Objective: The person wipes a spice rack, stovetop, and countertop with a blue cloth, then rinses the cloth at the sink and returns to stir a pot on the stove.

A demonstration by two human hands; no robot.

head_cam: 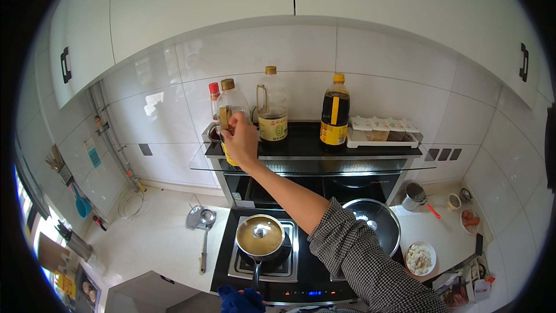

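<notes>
My right hand (239, 139) reaches up to the shelf above the stove, its fingers curled at the handle of a clear plastic bottle (234, 98) with a gold cap. My wrist and hand hide much of that bottle's lower part. Behind it stands a red-capped bottle (213, 90); to the right is another handled bottle (272, 126) with a pale label. At the bottom edge, a dark blue cloth (241, 299) covers most of my left hand (263, 302), near the handle of a lidded saucepan (259, 235) on the left burner.
A dark sauce bottle (334, 113) and a seasoning box set (382, 132) share the shelf. A glass-lidded wok (393, 230) sits partly behind my right sleeve. A ladle (205, 239) lies on the left counter. A bowl of white pieces (419, 258) and a metal pot (413, 196) stand right.
</notes>
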